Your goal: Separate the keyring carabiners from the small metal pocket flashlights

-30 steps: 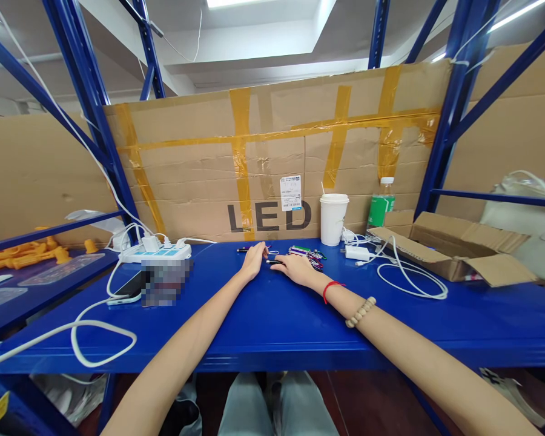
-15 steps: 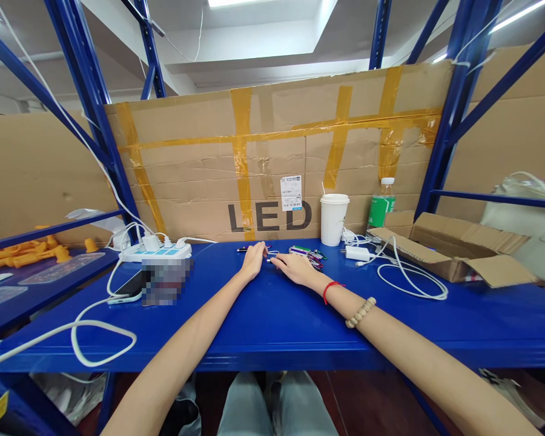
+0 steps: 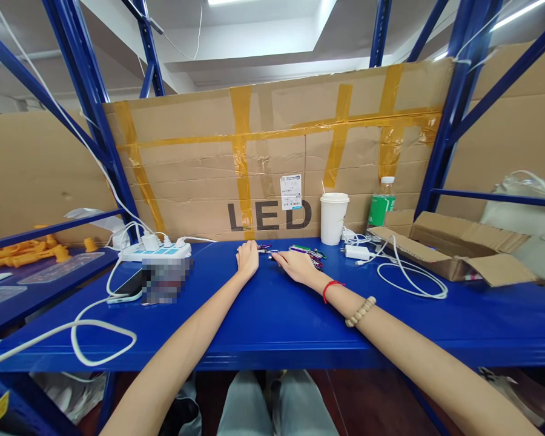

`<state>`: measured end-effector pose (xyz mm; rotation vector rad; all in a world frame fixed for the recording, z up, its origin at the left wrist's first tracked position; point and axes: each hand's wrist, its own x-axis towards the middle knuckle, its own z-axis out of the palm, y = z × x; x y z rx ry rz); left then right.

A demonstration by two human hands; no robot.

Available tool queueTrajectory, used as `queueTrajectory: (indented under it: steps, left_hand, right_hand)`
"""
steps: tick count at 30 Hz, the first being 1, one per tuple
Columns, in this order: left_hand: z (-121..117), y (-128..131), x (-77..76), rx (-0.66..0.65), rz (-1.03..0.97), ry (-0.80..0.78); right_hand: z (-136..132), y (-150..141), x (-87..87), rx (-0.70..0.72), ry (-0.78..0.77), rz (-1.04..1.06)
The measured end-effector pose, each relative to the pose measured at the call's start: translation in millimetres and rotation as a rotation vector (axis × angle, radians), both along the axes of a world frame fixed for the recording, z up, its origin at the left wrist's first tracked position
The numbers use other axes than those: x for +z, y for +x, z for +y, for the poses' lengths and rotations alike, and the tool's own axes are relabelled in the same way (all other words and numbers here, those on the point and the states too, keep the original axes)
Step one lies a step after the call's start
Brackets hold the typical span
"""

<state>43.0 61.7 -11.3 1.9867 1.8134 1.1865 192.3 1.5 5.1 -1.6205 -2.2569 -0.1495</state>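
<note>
Near the back of the blue tabletop, my left hand (image 3: 247, 259) is curled shut around a slim dark pen (image 3: 264, 248), whose end sticks out to the right. My right hand (image 3: 296, 266) rests to the right of it, fingers bent together and pointing left. A small pale tip shows at its fingertips, apparently the end of another pen; the rest is covered by the hand. Behind and beside my right hand lies a loose bunch of slim coloured pens (image 3: 317, 257), green, purple and red among them, partly hidden.
A white paper cup (image 3: 333, 219) with a straw, a green-labelled bottle (image 3: 382, 206), a white charger (image 3: 358, 253) with coiled cable and an open cardboard box (image 3: 454, 245) stand right. Left are a power strip (image 3: 157, 253) and a phone (image 3: 129, 287). A cardboard sheet (image 3: 200, 175) closes the back.
My left hand has shifted slightly left and away from the right hand, closing over the dark pen that showed left of it. My right hand has hardly moved.
</note>
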Motion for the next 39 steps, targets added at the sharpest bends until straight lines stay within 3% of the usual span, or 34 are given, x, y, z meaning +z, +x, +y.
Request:
queueTrajectory:
  steps: [6,14,22,34,39]
  left_hand:
    - [2,-1,-0.4,0.019,-0.043,-0.008]
    - [2,1,-8.5,-0.003,0.253,-0.008]
    - [1,1,-8.5,-0.021,0.402,0.006]
    - [-2,2,-7.5,0.029,0.432,-0.037]
    - [-5,3,-5.6,0.004,0.392,0.016]
  right_hand:
    - [2,1,-3.6,0.005,0.032,0.015]
    - [4,2,-5.4,0.005,0.055,-0.044]
    - [7,4,-3.0,-0.062,0.073,-0.081]
    - [8,8,-4.6,-0.122,0.120,-0.031]
    - [9,10,-4.2,-0.115,0.098,-0.023]
